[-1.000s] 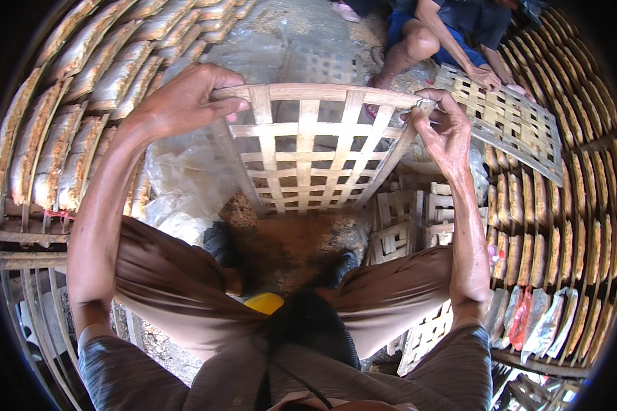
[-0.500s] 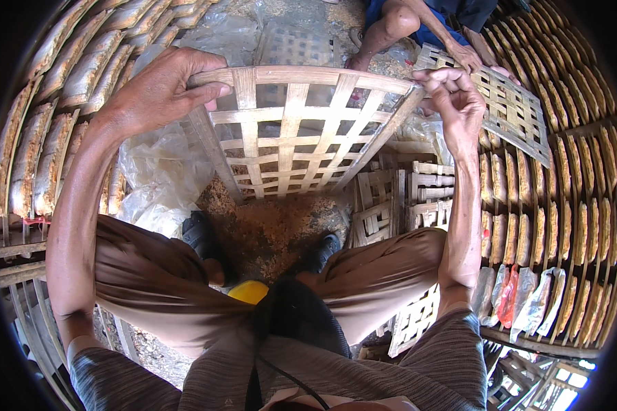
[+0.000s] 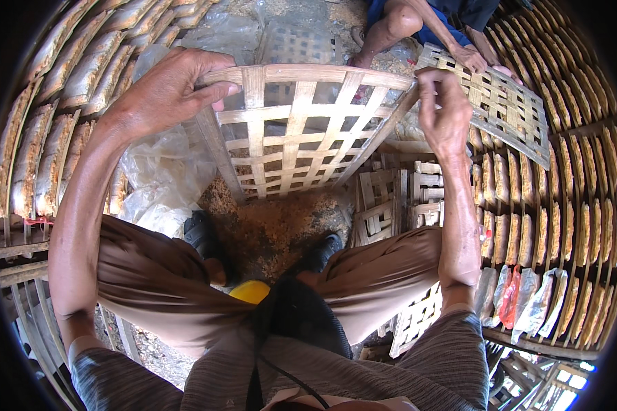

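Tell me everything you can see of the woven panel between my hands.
The woven panel looks like bamboo or wood: pale flat strips crossing in an open lattice, with greyer side rails. It is held on end, top edge raised, lower edge near the littered floor; whether they touch is unclear. Your left hand grips its top left corner; your right hand is at the top right, its grip unclear.

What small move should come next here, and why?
Probably firming the right hand's grip on the woven bamboo tray's upper right corner: the left hand clasps the upper left, while the right's fingers curl at that corner, their hold unclear.
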`<state>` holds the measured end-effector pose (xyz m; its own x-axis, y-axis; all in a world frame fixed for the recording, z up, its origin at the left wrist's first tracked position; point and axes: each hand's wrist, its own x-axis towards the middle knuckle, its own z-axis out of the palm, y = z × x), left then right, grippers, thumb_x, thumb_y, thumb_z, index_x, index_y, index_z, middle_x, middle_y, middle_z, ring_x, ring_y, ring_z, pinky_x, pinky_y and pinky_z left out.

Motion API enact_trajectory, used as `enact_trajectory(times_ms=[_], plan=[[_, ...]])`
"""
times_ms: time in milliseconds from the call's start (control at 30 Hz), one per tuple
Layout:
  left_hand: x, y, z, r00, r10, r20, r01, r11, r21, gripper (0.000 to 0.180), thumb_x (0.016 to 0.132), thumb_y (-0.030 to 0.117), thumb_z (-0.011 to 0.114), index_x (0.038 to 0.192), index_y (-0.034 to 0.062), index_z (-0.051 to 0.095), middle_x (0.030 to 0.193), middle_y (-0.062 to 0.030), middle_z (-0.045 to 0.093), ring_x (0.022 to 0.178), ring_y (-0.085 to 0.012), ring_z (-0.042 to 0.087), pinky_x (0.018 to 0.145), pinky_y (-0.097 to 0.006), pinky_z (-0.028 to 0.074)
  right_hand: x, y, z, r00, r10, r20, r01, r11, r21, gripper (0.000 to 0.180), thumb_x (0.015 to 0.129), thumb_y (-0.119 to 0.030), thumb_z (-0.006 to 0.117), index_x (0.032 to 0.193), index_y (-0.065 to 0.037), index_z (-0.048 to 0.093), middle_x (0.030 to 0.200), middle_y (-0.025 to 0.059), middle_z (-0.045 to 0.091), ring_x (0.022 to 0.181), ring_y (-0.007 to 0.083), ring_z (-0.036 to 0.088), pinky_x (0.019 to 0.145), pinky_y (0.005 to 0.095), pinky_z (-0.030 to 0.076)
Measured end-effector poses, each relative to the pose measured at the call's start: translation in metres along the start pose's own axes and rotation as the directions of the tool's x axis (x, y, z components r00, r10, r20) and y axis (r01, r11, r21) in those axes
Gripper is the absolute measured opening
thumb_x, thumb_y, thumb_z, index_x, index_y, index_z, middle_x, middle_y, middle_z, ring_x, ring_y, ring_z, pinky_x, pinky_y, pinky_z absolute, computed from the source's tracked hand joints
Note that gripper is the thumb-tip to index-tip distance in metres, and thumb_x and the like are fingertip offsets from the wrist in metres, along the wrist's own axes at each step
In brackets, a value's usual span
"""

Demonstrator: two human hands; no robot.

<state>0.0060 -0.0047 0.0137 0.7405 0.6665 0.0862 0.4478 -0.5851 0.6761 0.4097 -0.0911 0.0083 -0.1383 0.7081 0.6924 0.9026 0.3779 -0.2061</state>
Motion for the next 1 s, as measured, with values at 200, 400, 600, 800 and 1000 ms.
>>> enact_trajectory(times_ms=[200, 400, 600, 800, 1000], plan=[[-0.004, -0.002, -0.006, 0.997, -0.076, 0.017, 0.074, 0.994, 0.08, 0.028, 0.104, 0.023, 0.069, 0.106, -0.0045, 0.07, 0.078, -0.0094, 0.065, 0.072, -0.0188, 0.059, 0.075, -0.038, 0.052, 0.007, 0.003, -0.009, 0.867, 0.419, 0.268, -0.494, 0.664, 0.561, 0.018, 0.102, -0.015, 0.071, 0.114, -0.002, 0.071, 0.102, 0.0099, 0.08, 0.086, 0.0125, 0.073, 0.078, 0.0336, 0.063], [0.003, -0.013, -0.014, 0.995, -0.093, -0.022, 0.091, 0.993, -0.071, 0.043, 0.096, 0.031, 0.08, 0.117, -0.0046, 0.069, 0.105, -0.0133, 0.077, 0.108, -0.0233, 0.071, 0.106, -0.038, 0.052, -0.009, 0.036, -0.004, 0.78, 0.542, 0.311, -0.62, 0.607, 0.497, 0.02, 0.098, -0.021, 0.078, 0.113, -0.008, 0.079, 0.102, 0.0035, 0.078, 0.091, 0.012, 0.07, 0.087, 0.0333, 0.06], [0.003, -0.039, -0.033, 0.973, -0.111, 0.205, 0.187, 0.895, -0.404, 0.022, 0.097, 0.009, 0.078, 0.118, 0.0026, 0.074, 0.111, -0.0089, 0.079, 0.102, -0.0149, 0.074, 0.092, -0.032, 0.061, -0.02, 0.052, 0.01, 0.744, 0.504, 0.438, -0.662, 0.466, 0.587, 0.026, 0.105, -0.031, 0.068, 0.117, -0.009, 0.076, 0.105, 0.0008, 0.076, 0.093, 0.0106, 0.07, 0.08, 0.0323, 0.06], [-0.006, -0.049, -0.012, 0.945, -0.315, 0.089, 0.322, 0.943, -0.08, 0.041, 0.089, 0.028, 0.086, 0.109, -0.0037, 0.07, 0.093, -0.0096, 0.076, 0.089, -0.0183, 0.073, 0.082, -0.033, 0.06, -0.021, 0.055, 0.015, 0.686, 0.56, 0.465, -0.719, 0.424, 0.551, 0.034, 0.105, -0.037, 0.068, 0.12, -0.007, 0.076, 0.103, 0.0005, 0.076, 0.094, 0.0102, 0.068, 0.091, 0.0345, 0.058], [0.003, -0.06, 0.016, 0.955, -0.257, 0.148, 0.275, 0.954, -0.121, 0.029, 0.091, 0.021, 0.082, 0.112, 0.0029, 0.077, 0.1, -0.0102, 0.078, 0.089, -0.0178, 0.074, 0.076, -0.033, 0.063, -0.02, 0.053, 0.015, 0.669, 0.574, 0.472, -0.734, 0.412, 0.54, 0.033, 0.105, -0.037, 0.068, 0.117, -0.007, 0.077, 0.102, 0.0006, 0.075, 0.095, 0.0099, 0.067, 0.091, 0.0343, 0.057]])
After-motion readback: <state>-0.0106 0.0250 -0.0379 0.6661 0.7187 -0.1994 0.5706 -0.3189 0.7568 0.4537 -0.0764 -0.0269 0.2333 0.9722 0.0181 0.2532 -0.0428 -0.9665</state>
